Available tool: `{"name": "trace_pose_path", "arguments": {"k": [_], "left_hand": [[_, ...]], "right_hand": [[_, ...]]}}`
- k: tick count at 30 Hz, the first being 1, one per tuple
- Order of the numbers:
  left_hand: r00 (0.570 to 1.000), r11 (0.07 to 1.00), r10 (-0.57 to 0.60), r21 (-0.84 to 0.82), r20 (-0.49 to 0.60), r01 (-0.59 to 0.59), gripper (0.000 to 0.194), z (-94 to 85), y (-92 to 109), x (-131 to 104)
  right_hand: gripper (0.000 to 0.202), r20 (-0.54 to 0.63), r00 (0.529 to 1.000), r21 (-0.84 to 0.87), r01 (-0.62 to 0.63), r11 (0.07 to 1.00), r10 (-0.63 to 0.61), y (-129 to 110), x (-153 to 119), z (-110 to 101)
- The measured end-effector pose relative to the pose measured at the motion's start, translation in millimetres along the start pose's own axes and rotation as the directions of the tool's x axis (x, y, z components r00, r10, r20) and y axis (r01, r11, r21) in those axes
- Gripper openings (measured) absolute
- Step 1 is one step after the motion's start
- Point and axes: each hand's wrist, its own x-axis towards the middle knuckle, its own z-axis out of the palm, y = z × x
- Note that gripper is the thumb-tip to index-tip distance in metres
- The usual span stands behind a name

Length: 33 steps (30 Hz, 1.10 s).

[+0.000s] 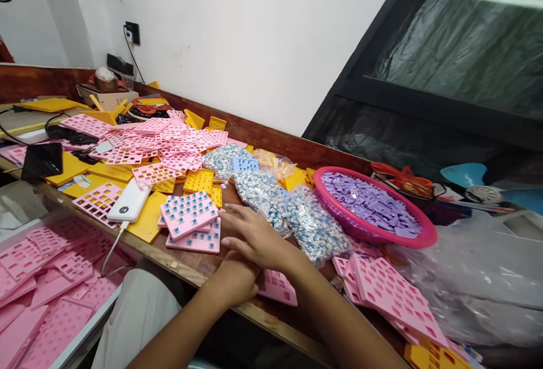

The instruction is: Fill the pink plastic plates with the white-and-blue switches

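Observation:
My right hand (pixel 257 237) reaches left across my left hand (pixel 237 279), near the table's front edge. The right fingers are stretched out, with no object visible in them. The left fingers are mostly hidden under the right hand. Just left of the right fingertips lies a small stack of pink plates fitted with blue switches; the top plate (pixel 190 214) sits askew on a lower plate (pixel 199 241). A pink plate with square holes (pixel 278 288) lies partly hidden beneath my wrists. Beyond the hands are clear bags of blue-and-white switches (pixel 261 193).
A pink basket (pixel 428 233) of purple keycaps stands to the right, beside more pink plates (pixel 394 290). Pink and yellow plates are heaped at back left. A white power bank (pixel 129 199) trails a cable over the edge. A bin of pink parts (pixel 51 267) stands below left.

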Motion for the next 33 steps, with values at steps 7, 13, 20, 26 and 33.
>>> {"name": "trace_pose_path", "arguments": {"k": [7,13,20,26,33], "left_hand": [[1.0,1.0,0.001,0.004,-0.02,-0.001,0.043,2.6,-5,-3],[0.994,0.997,0.072,-0.004,-0.082,-0.073,0.022,-2.6,-5,0],[0.99,0.997,-0.019,-0.07,-0.14,0.009,0.014,-15.1,-19,-4],[0.982,0.975,-0.076,-0.218,-0.175,0.037,0.016,-15.8,-28,-2],[0.979,0.97,-0.12,-0.232,-0.168,0.079,0.016,-24.4,-27,-9]], "right_hand": [[0.061,0.072,0.997,-0.061,0.021,0.998,-0.017,1,27,25],[0.05,-0.094,0.994,0.069,-0.055,0.996,0.061,25,16,12],[0.03,-0.125,0.958,0.094,-0.247,0.964,0.258,78,-24,21],[0.02,-0.059,0.985,-0.049,-0.166,0.985,0.163,76,-20,51],[0.017,-0.143,0.964,0.133,-0.208,0.969,0.226,70,-43,25]]}}
